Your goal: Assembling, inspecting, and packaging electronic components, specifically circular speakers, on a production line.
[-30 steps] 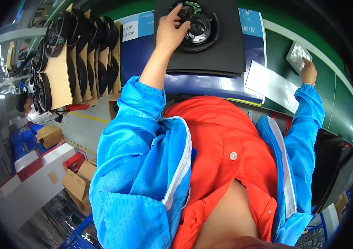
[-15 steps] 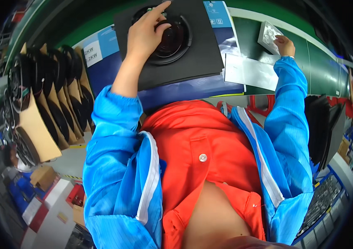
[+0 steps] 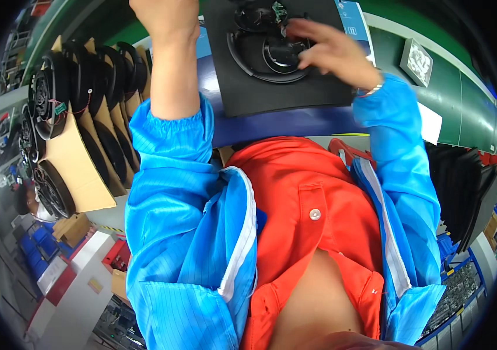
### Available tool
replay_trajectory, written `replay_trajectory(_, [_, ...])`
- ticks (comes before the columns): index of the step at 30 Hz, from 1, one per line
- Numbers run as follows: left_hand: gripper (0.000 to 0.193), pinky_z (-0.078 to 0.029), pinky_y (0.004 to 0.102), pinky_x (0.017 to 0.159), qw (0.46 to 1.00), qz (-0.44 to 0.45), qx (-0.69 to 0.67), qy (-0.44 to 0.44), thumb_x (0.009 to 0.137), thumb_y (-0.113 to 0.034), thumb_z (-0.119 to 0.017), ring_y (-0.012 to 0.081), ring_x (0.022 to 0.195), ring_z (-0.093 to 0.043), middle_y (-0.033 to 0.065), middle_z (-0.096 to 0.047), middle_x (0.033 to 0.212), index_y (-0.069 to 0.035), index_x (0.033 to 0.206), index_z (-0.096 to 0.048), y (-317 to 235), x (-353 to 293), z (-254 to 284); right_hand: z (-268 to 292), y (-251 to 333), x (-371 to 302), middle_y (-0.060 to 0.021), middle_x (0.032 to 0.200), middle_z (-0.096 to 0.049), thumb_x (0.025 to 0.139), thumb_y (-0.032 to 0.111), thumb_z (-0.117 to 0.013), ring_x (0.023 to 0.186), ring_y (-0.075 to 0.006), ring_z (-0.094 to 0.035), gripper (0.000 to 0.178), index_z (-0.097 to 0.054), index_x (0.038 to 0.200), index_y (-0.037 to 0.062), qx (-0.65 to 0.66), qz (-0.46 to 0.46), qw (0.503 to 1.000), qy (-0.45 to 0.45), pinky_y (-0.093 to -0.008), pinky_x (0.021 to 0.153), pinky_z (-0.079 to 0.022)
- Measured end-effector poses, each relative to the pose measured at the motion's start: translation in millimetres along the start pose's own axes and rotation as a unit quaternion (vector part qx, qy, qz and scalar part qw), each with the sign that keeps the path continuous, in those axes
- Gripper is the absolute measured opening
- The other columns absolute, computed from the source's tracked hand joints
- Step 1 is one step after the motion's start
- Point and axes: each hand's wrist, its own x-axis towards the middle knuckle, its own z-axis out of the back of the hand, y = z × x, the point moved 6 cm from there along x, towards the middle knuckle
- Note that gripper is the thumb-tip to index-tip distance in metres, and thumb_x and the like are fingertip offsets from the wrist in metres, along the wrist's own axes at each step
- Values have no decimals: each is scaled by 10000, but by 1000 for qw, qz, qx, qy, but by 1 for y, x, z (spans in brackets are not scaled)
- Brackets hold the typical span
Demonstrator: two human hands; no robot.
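Observation:
A round black device (image 3: 260,74) with a curved ring and a glossy round middle lies on a black sheet (image 3: 248,102). At its far end shows a small green circuit board (image 3: 280,11). Over the device's right side reaches my right hand (image 3: 339,55), thumb and forefinger apart; motion smears it a little and I see nothing held. My left hand (image 3: 166,17) is left of the black sheet at the picture's top edge, its fingers cut off from view.
Blue printed packaging (image 3: 301,121) lies under the black sheet. On the green table stand a small white box (image 3: 416,63) of small pieces and a white sheet (image 3: 430,123). Left, a rack holds round black parts (image 3: 50,96) between cardboard dividers (image 3: 88,175). Black sheets (image 3: 461,186) hang right.
My right hand has left the white box and come over to the round device. My left hand has moved off the device to the left. The view has shifted somewhat.

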Motion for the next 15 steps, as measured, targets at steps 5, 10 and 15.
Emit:
replay_trajectory(5, [532, -425, 190, 577, 983, 5, 184, -23, 655, 16, -625, 86, 652, -533, 60, -581, 719, -29, 1132, -394, 47, 26, 23, -3, -37, 3, -68, 824, -581, 754, 138, -545, 680, -98, -556, 352, -469, 1064, -12, 67, -87, 988, -107, -173, 535, -407])
replay_trajectory(10, [465, -421, 306, 738, 867, -71, 490, 65, 637, -65, -636, 255, 892, -505, 162, -436, 1054, -98, 1071, -473, 69, 0, 20, 5, -38, -6, -55, 733, -587, 754, 139, -573, 650, -83, -544, 217, -559, 905, -17, 27, -37, 978, -204, -182, 581, -431])
replay_trajectory(15, [629, -385, 329, 806, 884, 19, 182, 431, 603, -113, -664, 287, 983, -450, 184, -234, 1235, -75, 1148, -352, 57, -64, -53, 7, -38, -9, -39, 728, -583, 751, 130, -574, 642, -77, -539, 207, -560, 906, -6, 2, -14, 976, -217, -183, 597, -434])
